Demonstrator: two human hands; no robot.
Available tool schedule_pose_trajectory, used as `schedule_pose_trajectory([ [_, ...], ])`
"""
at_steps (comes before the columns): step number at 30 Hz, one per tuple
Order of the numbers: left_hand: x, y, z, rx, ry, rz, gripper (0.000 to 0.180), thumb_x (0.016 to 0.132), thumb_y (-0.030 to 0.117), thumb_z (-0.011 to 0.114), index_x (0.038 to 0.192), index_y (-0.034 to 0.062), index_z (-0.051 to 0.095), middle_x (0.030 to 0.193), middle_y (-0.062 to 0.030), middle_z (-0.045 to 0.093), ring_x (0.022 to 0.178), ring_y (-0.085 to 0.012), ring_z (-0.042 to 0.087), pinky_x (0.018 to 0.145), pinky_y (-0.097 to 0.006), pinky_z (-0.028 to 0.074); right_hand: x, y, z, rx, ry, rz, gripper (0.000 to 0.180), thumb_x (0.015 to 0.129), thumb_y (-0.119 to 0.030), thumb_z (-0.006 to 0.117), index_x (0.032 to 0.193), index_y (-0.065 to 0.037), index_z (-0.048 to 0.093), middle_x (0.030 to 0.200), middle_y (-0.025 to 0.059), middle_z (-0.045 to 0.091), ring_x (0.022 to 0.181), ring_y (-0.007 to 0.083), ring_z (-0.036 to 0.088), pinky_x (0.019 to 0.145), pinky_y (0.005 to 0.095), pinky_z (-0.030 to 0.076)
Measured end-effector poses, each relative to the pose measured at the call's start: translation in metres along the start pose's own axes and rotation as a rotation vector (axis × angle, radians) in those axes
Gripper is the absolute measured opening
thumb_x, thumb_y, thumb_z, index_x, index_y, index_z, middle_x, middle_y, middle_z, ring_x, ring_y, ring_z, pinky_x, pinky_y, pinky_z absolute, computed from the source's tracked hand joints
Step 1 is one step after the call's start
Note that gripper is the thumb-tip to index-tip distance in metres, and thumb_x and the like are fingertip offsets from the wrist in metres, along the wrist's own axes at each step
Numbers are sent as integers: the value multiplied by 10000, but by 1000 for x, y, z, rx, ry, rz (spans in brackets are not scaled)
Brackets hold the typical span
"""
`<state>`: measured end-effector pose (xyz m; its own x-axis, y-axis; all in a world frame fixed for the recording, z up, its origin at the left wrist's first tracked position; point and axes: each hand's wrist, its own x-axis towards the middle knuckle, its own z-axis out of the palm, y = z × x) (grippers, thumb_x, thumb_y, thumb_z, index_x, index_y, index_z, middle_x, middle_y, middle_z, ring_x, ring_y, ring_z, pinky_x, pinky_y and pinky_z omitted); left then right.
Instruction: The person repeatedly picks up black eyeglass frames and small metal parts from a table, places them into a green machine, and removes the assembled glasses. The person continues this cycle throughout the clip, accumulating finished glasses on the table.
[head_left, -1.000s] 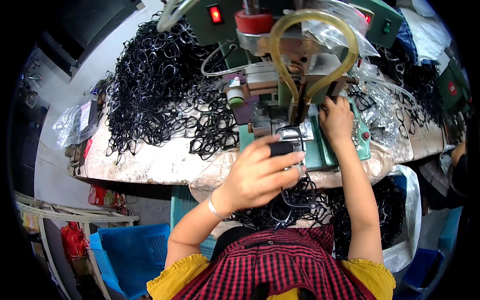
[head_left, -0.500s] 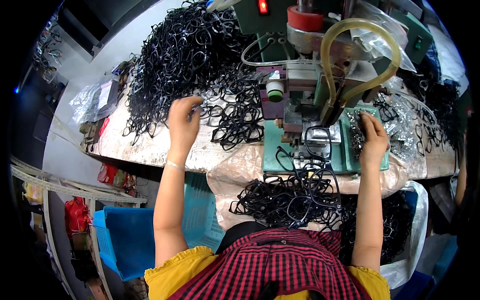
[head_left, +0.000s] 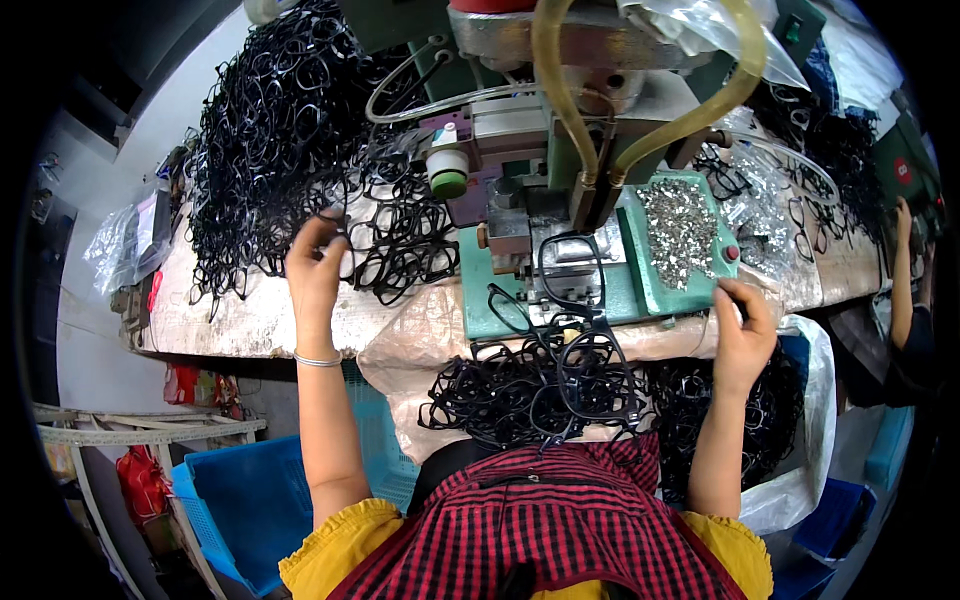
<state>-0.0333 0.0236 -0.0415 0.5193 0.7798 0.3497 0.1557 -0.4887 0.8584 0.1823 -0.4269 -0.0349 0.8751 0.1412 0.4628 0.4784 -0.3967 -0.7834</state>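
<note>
My left hand (head_left: 316,268) is beside the heap of dark eyeglass frames (head_left: 275,130), fingers curled but apart from the thumb, with nothing visible in them. My right hand (head_left: 746,340) hangs just in front of a green tray (head_left: 652,293) of tiny metal parts (head_left: 680,228). Its thumb and fingers are closed in a pinch; whatever they hold is too small to make out. Between my hands, an eyeglass frame (head_left: 603,290) rests at the green bench machine (head_left: 484,310), under its head. More dark frames (head_left: 490,400) lie tangled in front of it, close to my apron.
A yellowish hose (head_left: 745,60) loops over the machine. Below the table's left side stand blue baskets (head_left: 245,500). A white-lined container of dark frames (head_left: 690,410) is at lower right. Another person's arm (head_left: 903,270) shows at the far right.
My right hand has drawn back toward me from the tray of tiny parts, which is now uncovered. My left hand remains beside the heap. The whole view has shifted, moving the machine leftward.
</note>
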Motion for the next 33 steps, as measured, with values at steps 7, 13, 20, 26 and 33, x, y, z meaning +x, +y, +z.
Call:
schedule_pose_trajectory([
  [7,-2,1,43,322,-363,-41,224,790,175,758,894,-19,719,848,-130,671,759,-231,625,709,-321,495,46,-99,90,407,-232,-187,138,779,20,666,915,8,686,872,77,693,850,163,643,792,284,489],
  [13,-13,17,43,461,-104,538,340,763,-89,599,1067,43,676,1015,-127,663,964,-312,601,870,-387,473,30,-103,101,784,-252,98,338,825,12,702,1134,38,566,915,53,653,878,107,611,814,239,485],
  [20,18,13,23,725,-616,709,477,712,-113,540,1139,60,662,952,-119,646,869,-339,576,801,-422,491,25,-133,99,1009,-319,225,446,837,32,691,1246,50,516,989,83,678,923,103,621,850,239,481],
  [26,-1,0,17,-448,-17,-151,212,1011,118,532,1191,28,601,1020,-55,622,826,-93,555,726,-258,490,15,-137,84,932,-361,154,498,855,39,644,1325,49,477,1111,131,685,1076,167,632,944,285,474],
  [33,-72,165,56,-206,-296,863,199,864,97,631,1047,67,700,1069,-113,707,896,-239,659,852,-394,539,46,-14,58,-547,-117,-241,201,796,-134,694,981,-62,720,1260,154,633,1228,372,550,1055,468,403],
])
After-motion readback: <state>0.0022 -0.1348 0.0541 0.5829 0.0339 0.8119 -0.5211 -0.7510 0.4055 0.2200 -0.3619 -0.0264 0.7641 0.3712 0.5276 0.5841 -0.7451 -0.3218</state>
